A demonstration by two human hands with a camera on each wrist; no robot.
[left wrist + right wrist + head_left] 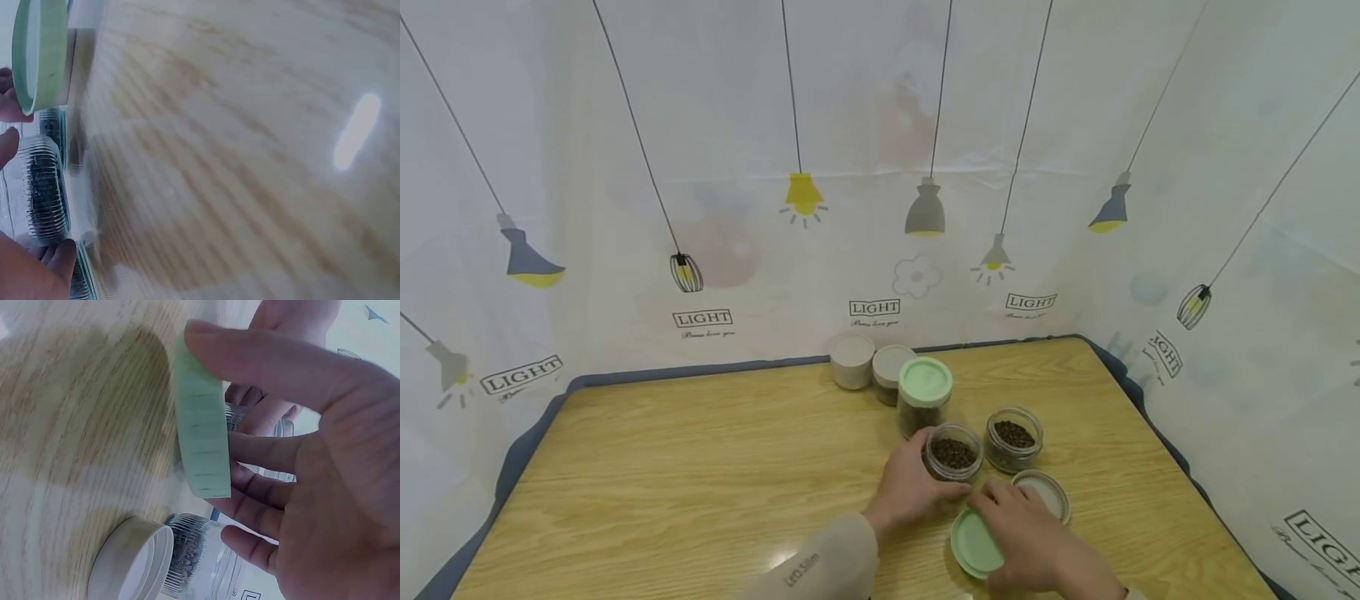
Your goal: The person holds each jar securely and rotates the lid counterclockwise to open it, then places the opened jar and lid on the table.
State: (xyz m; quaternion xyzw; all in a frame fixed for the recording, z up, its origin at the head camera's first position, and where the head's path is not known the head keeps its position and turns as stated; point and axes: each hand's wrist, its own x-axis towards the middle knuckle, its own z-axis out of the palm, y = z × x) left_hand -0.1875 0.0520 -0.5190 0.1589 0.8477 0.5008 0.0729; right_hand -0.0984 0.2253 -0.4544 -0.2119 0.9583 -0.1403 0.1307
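With fingers and thumb around its side, my left hand (906, 487) grips an open glass jar (953, 455) of small dark brown beans or grains. The ribbed side of that jar (44, 194) shows in the left wrist view. My right hand (1030, 533) holds a round green lid (974, 547) by its edge, just in front of the jar. In the right wrist view the lid (203, 425) stands on edge between thumb and fingers. Beyond the right hand lies an off-white lid (1051, 495), partly hidden. A second open jar (1014, 438) with similar dark contents stands right of the gripped one.
Behind the gripped jar stands a taller jar with a green lid (925, 382). Two jars with pale lids, one left (852, 360) and one nearer (892, 372), stand at the table's back edge. A printed cloth (760, 275) surrounds the wooden table (700, 467).
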